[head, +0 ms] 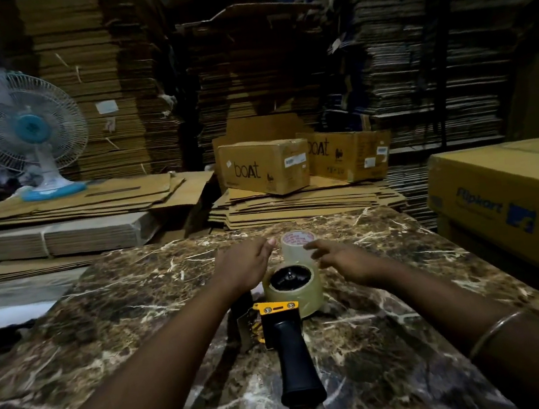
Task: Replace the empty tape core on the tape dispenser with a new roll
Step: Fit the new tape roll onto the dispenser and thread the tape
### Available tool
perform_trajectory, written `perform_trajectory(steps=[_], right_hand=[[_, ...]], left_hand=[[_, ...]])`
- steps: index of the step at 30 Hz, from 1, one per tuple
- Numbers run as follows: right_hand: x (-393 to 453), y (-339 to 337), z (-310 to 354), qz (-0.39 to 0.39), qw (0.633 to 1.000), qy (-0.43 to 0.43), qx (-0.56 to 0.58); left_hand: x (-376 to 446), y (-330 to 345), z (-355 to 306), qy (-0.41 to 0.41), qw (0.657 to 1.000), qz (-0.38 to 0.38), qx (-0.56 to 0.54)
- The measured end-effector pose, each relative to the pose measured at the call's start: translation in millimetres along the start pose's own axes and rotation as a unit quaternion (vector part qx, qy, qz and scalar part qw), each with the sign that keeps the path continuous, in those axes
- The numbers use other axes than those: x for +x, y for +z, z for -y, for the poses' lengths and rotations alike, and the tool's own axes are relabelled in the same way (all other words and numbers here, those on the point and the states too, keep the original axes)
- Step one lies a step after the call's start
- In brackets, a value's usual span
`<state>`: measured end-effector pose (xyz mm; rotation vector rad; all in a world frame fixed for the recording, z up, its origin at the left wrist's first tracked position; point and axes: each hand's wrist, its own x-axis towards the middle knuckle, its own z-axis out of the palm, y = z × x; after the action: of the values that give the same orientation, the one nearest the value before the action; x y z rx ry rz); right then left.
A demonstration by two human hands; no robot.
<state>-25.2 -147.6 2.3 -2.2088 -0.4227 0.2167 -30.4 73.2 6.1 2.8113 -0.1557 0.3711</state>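
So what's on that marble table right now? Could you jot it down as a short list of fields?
surface: marble table
tool: tape dispenser lying on it, black handle toward the camera
on dispenser: roll of tape
behind it: second roll of tape, standing
left hand: open, beside the rolls, holding nothing
right hand: open, fingers near the second roll; contact unclear
background: table fan, stacked cardboard

Dim, warm light falls on the marble tabletop [137, 309] around the left hand [242, 267] and right hand [341, 258], both slightly soft. Beyond them the cardboard stacks [414, 62] sink into shadow. Corners darken heavily, and straight edges bow outward.
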Motion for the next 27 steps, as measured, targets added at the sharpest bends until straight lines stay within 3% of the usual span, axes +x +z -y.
perform_trajectory(steps=[3, 5, 10, 13, 20, 27], right_hand=[[-9, -5, 6, 0.048, 0.998, -0.01, 0.026], [-12, -4, 6, 0.02, 1.0, -0.021, 0.003], [-22, -3, 1, -0.03, 0.986, -0.079, -0.141], [-26, 3, -6, -0.04, 0.981, -0.109, -0.156], [-26, 18, -12, -0.095, 0.953, -0.2, -0.209], [-26, 23, -15, -0.11, 0.953, -0.221, -0.178]], left_hand=[[-13, -4, 6, 0.019, 0.998, -0.056, -0.019], [-22, -6, 6, 0.023, 0.996, -0.071, -0.05], [-33, -12, 10, -0.006, 0.987, -0.023, -0.156], [-35, -16, 10, -0.028, 0.982, -0.009, -0.187], [-38, -26, 15, -0.087, 0.992, 0.006, -0.094], [-45, -30, 9, -0.088, 0.996, 0.001, -0.03]])
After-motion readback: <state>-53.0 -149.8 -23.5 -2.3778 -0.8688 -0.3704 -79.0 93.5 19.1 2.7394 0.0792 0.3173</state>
